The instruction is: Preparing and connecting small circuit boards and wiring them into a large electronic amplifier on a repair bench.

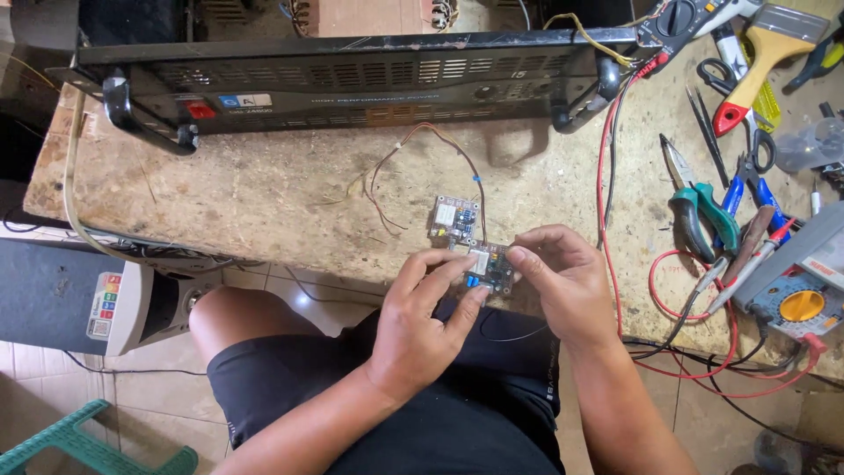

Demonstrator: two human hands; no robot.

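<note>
Head view: your left hand (422, 330) and right hand (563, 273) meet over the near edge of the counter (264, 198), and between them you hold a small circuit board (491, 266) with blue parts along its lower edge. Your left fingers are curled, thumb and forefinger pinching the board's left and lower side; your right fingertips close on its right edge, so both hands have hold of it and it is lifted clear of the counter, just above your lap. A second small circuit board (454, 216) lies flat on the counter just beyond, touching or nearly touching the held one; thin red and brown wires (422, 145) loop from it towards the black rack amplifier (352, 84) standing across the back of the counter. In my judgement the work is at a middle stage: the boards are out and wired, but the held board is not mounted, and I cannot tell whether any joint has been made on it. Labels: the amplifier's front panel carries a small red rectangular switch or tag at left (200, 110) and beside it a blue-and-white rectangular badge (244, 102). On the grey-and-white appliance (123, 303) below the counter at left sits a white sticker with stacked red, orange and green squares (109, 299). At right lie green-handled pliers (703, 220), scissors (738, 114), a paintbrush (765, 53) and a multimeter with a yellow dial (802, 305).
</note>
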